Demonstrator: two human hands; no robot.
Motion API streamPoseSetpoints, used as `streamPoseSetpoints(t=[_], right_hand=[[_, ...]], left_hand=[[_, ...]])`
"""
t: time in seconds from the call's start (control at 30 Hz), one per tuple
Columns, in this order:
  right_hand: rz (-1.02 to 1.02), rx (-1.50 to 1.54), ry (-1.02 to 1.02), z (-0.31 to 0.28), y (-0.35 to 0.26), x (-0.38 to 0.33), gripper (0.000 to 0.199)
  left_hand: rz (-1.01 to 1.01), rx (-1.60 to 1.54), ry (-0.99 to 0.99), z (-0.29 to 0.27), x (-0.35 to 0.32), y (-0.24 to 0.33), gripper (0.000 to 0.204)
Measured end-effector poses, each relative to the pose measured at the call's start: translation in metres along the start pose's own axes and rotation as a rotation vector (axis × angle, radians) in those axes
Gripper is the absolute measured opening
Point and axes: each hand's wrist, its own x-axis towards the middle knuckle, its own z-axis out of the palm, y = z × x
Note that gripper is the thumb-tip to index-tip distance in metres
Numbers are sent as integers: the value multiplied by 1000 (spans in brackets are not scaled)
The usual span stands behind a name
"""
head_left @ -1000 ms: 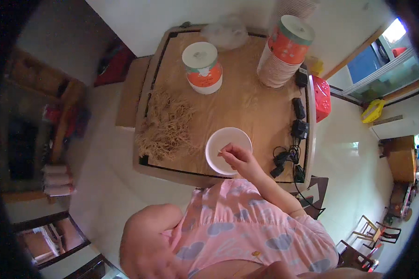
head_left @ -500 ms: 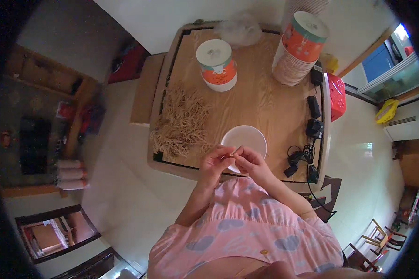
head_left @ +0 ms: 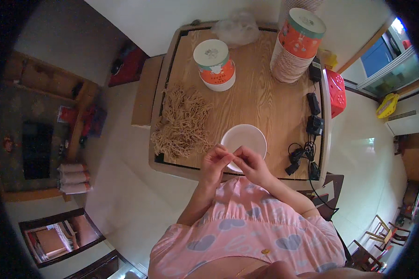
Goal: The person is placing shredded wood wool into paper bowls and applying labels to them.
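My left hand (head_left: 215,163) and my right hand (head_left: 249,163) meet fingertip to fingertip over the near rim of a white bowl (head_left: 246,136). Between the pinched fingers is a small tan piece, too small to make out clearly. The bowl stands on a wooden table (head_left: 260,100) close to its near edge. Just left of the bowl lies a loose pile of thin tan strands (head_left: 181,122), and my left hand is the nearer one to it.
An orange-and-white lidded tub (head_left: 214,65) and a tall stack of orange paper bowls (head_left: 297,46) stand at the far side, with a clear plastic bag (head_left: 237,29) between them. Black adapters and cables (head_left: 312,128) lie along the right edge. A red stool (head_left: 336,90) stands beyond it.
My right hand has come out of the bowl toward its near rim. My left hand has come up into view and joined it, fingertips touching.
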Motion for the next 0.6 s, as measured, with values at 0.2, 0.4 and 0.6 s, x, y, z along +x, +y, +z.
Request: streamPoseSetpoints(t=[0.2, 0.4, 0.6], right_hand=[[19, 110, 36, 3, -14, 0, 5], [-46, 39, 96, 3, -9, 1, 9], [-98, 0, 132, 5, -6, 2, 7]], left_hand=[[-60, -58, 39, 10, -1, 10, 12], [-24, -35, 91, 17, -2, 13, 15], [-49, -83, 92, 3, -4, 3, 8]])
